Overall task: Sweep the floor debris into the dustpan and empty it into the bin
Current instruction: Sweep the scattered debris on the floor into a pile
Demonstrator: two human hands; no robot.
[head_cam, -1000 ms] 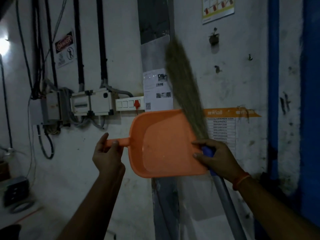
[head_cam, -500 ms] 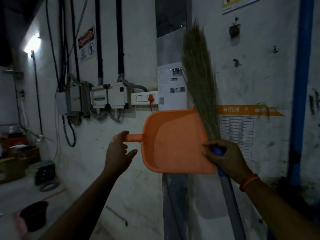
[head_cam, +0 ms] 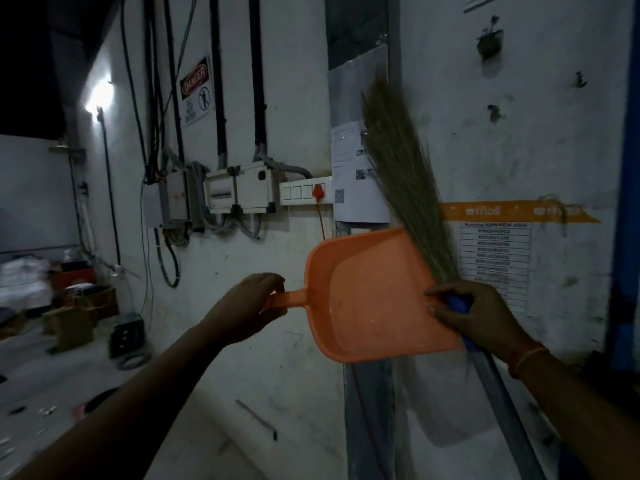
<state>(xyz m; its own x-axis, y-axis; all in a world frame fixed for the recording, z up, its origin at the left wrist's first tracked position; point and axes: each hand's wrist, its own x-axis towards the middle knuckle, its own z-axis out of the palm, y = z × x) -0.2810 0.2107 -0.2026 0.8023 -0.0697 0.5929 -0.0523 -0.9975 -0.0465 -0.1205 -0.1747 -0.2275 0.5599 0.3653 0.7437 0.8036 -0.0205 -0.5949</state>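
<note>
An orange plastic dustpan [head_cam: 370, 299] is held up in front of a white wall, its open side facing me. My left hand [head_cam: 242, 306] grips its short handle at the left. My right hand [head_cam: 474, 317] holds the pan's right edge together with a grass broom [head_cam: 405, 181]. The broom's bristles point up and its blue and grey handle runs down to the lower right. The pan's inside looks bare apart from a few specks.
Electrical boxes [head_cam: 239, 192], cables and a danger sign [head_cam: 195, 88] are on the wall to the left. Cardboard boxes [head_cam: 69, 323] and clutter sit on the floor at far left, with small scraps [head_cam: 45, 412] lower down. A blue post [head_cam: 627, 202] stands at right.
My view has turned left and the dustpan and broom now sit further right. My left hand, loose near the handle half a second ago, now grips it.
</note>
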